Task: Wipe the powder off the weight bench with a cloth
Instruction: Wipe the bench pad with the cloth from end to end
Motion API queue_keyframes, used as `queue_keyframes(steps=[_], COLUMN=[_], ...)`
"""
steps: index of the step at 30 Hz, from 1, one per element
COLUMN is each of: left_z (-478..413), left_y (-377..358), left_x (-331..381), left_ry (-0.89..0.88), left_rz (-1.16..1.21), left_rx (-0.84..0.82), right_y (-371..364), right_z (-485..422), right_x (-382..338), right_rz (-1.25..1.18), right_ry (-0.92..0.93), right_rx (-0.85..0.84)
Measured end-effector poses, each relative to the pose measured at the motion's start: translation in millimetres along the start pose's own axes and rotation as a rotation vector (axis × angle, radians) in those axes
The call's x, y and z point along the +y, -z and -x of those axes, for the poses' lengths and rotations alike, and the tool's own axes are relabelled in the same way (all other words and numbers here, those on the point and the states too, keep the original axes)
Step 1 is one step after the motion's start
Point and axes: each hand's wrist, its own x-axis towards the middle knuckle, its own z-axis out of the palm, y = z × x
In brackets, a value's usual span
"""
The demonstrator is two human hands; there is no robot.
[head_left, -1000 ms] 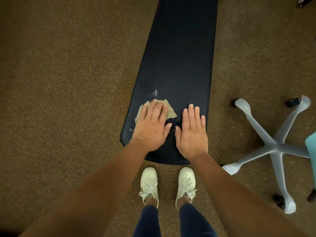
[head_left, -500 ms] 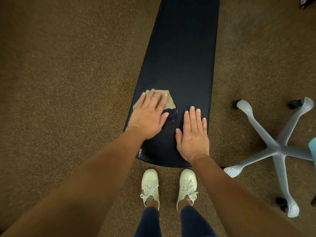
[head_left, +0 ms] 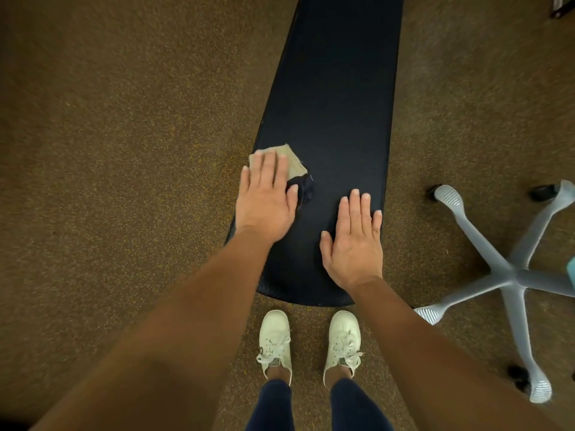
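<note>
Pressing cloth (head_left: 292,164) on bench (head_left: 336,113), left hand (head_left: 264,200) flat

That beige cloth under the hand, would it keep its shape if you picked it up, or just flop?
Probably flop: the cloth lies flat under the left hand, and its edge by the thumb looks folded over. It likely slides easily, since the bench looks smooth. It seems thin, so it is probably light.

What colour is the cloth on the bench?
The cloth is pale beige; the head view shows it best.
</note>
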Motion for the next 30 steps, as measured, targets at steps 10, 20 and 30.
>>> queue_keyframes(steps=[10,20,30], left_z=[-10.6,3.7,-29.2], left_y=[4.1,2.0,8.3], left_x=[1.7,48.2,34.7], left_ry=[-0.421,-0.12,0.149], left_rz=[-0.071,-0.041,-0.048], left_rx=[-0.069,-0.088,-0.078], right_y=[-2.5,-4.7,-4.1], right_z=[-3.6,-3.9,-4.4], right_x=[0.4,-0.3,-0.5], right_rz=[0.004,0.009,0.032], right_ry=[0.004,0.005,-0.003], right_rx=[-0.006,-0.004,-0.025])
